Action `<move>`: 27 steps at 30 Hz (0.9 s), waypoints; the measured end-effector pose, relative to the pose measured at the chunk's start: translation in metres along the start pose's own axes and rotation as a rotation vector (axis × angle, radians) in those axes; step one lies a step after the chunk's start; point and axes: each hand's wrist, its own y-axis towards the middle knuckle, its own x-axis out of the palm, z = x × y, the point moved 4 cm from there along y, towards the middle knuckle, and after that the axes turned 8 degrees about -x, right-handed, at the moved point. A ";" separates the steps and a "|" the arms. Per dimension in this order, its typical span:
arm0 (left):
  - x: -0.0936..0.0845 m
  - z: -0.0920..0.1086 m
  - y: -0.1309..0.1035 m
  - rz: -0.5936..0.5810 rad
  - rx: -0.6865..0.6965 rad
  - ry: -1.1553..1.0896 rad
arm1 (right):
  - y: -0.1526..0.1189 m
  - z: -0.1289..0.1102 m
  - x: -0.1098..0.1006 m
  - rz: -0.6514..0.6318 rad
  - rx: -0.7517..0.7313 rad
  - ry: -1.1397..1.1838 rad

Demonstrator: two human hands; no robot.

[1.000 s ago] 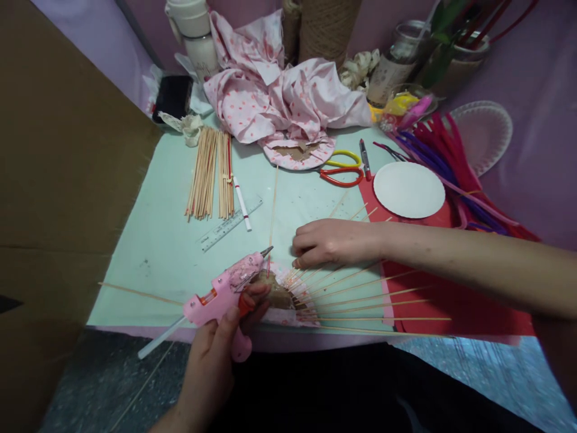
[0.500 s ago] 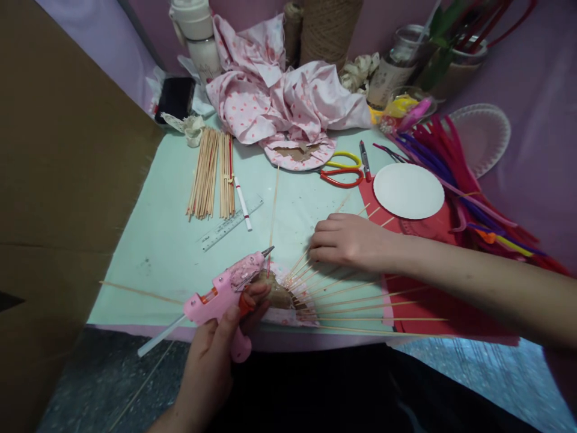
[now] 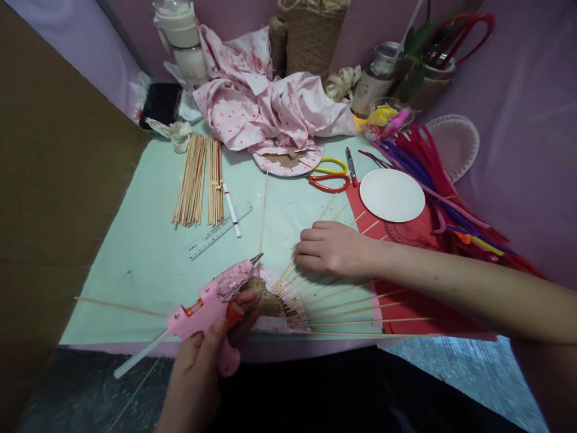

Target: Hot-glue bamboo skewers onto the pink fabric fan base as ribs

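My left hand (image 3: 205,355) is wrapped round the handle of a pink glue gun (image 3: 210,304), whose metal tip points up and right over a patterned round piece (image 3: 295,323) with brown card in its middle. Thin wooden sticks (image 3: 347,307) fan out from that piece to the right, and another stick (image 3: 262,222) runs upward from it. My right hand (image 3: 327,248) lies over the upper sticks of the fan, its fingers curled together and pressed down. Whether it pinches one of them is hidden.
Bundled sticks (image 3: 192,180), a ruler (image 3: 220,231) and a white marker (image 3: 232,210) lie at left. Behind are pink cloth (image 3: 288,108), scissors (image 3: 331,181) and a bottle (image 3: 180,42). A white plate (image 3: 392,195) and pipe cleaners (image 3: 451,198) are at right.
The whole view has shifted, with things on the table appearing slightly further left and lower. Both hands keep nearly the same pose beside the patterned piece, and the glue gun stays in my left hand.
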 end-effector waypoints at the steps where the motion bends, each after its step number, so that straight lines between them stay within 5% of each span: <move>1: 0.000 -0.001 0.000 -0.017 -0.007 -0.006 | 0.000 0.000 0.000 0.004 0.003 -0.001; 11: 0.002 -0.001 -0.002 0.003 -0.017 -0.102 | -0.004 0.000 -0.005 0.036 0.027 0.045; 17: 0.002 0.003 -0.003 0.018 0.032 -0.031 | 0.007 0.013 -0.003 0.025 0.106 0.280; 27: 0.004 0.003 -0.003 -0.017 -0.020 -0.102 | 0.024 0.018 0.003 -0.023 -0.097 0.582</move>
